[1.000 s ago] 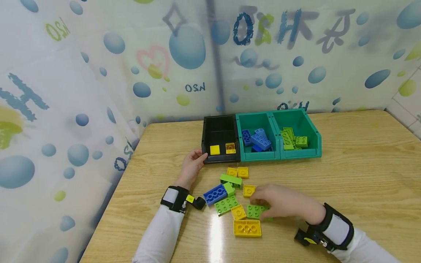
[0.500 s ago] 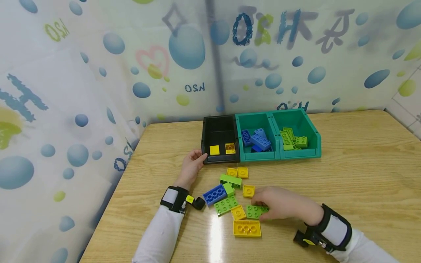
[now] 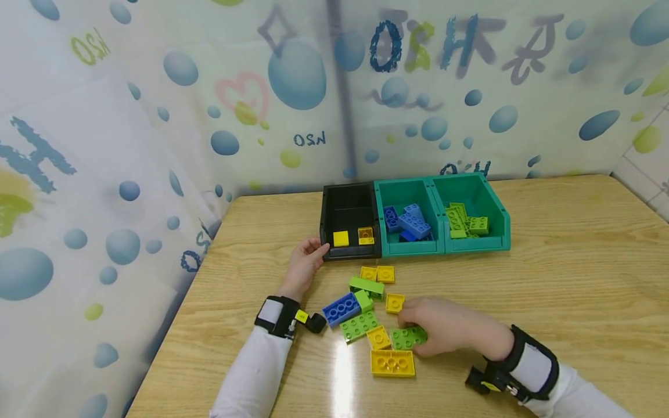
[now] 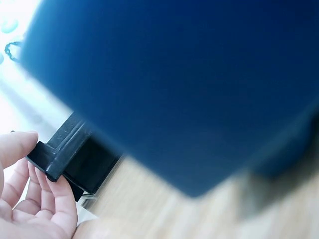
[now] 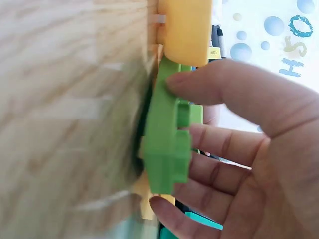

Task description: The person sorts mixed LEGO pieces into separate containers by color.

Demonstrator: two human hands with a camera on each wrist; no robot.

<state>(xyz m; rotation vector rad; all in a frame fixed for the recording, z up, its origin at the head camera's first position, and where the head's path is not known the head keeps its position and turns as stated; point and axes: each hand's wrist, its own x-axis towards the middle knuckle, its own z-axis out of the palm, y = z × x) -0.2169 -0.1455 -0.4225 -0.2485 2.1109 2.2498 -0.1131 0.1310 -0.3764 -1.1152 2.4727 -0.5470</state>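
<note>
At the front left corner of the black bin (image 3: 351, 200), my left hand (image 3: 303, 264) grips the rim. The left wrist view has the thumb over the bin's edge (image 4: 60, 152) and the fingers curled beneath. My right hand (image 3: 444, 326) pinches a green toy building brick (image 3: 407, 338) low over the table. Close up in the right wrist view, the thumb lies against the side of this green brick (image 5: 162, 134), with fingers on its far side. A yellow brick (image 3: 392, 363) lies just in front of it, and a small yellow brick (image 3: 395, 303) lies beyond the fingertips.
Several other loose bricks lie to the left, among them a blue brick (image 3: 342, 309) and a green one (image 3: 359, 326). Two teal bins stand beside the black one, holding blue bricks (image 3: 413, 222) and green bricks (image 3: 460, 220). A printed curtain (image 3: 292, 157) hangs behind the table.
My right hand has drawn in on the green brick, which has turned and tilted slightly. The left hand keeps its hold on the black bin.
</note>
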